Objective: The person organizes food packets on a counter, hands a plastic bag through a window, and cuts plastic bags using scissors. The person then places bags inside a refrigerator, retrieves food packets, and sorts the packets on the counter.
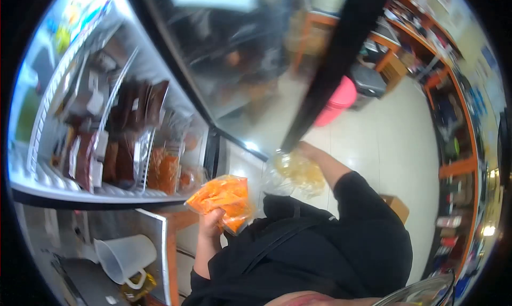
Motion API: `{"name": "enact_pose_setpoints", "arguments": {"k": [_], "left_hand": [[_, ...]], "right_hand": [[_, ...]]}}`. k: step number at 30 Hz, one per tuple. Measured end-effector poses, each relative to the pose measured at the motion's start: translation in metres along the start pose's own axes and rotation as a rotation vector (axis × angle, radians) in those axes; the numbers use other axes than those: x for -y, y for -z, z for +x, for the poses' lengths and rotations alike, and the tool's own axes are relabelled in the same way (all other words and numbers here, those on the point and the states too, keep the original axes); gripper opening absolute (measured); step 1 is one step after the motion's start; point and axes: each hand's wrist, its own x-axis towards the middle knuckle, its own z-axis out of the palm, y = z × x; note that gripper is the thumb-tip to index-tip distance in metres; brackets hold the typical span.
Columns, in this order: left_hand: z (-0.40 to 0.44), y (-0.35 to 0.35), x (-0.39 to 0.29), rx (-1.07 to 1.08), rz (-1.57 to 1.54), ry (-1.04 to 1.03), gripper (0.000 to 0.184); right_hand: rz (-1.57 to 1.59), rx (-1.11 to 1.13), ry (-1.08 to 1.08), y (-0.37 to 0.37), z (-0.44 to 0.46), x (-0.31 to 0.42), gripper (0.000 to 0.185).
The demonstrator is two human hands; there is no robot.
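My left hand (213, 220) is closed around a clear plastic bag of orange food (226, 194), held in front of the refrigerator opening. The thumb lies across the bag's lower side. My right hand (306, 149) is at the edge of the open glass refrigerator door (333, 71). A clear plastic bag with pale yellow contents (304, 172) hangs from this hand, and its fingers are mostly hidden by the bag and door frame. Inside the refrigerator (48, 187), packs of dark brown food (125, 106) and bags of orange food (164, 170) stand between white wire dividers.
Below the refrigerator, a translucent plastic jug (125, 258) lies tilted beside a dark object. A pink bin (341, 101) and a grey bin (368, 81) stand on the tiled floor beyond the door. Wooden shelves (458, 169) with many items line the right side. A cardboard box (396, 207) is near my right elbow.
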Motion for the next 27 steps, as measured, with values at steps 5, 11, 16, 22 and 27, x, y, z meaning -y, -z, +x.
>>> {"name": "enact_pose_setpoints", "arguments": {"k": [5, 11, 16, 22, 27], "left_hand": [[-0.025, -0.104, -0.002, 0.171, 0.243, 0.131, 0.061], [-0.012, -0.185, 0.042, 0.208, 0.162, 0.227, 0.057], [0.04, -0.275, 0.122, 0.211, 0.023, 0.162, 0.055], [0.123, -0.363, 0.217, 0.172, -0.116, 0.126, 0.056], [0.185, -0.4, 0.251, 0.094, -0.107, 0.109, 0.058]], "right_hand": [[0.044, -0.017, -0.034, 0.004, -0.083, 0.12, 0.057], [0.448, -0.488, 0.003, 0.066, -0.189, 0.039, 0.06], [0.979, -0.859, -0.249, 0.172, -0.331, -0.026, 0.03], [1.256, -1.154, -0.382, 0.257, -0.456, -0.139, 0.031], [1.569, -1.292, -0.35, 0.303, -0.482, -0.235, 0.031]]}}
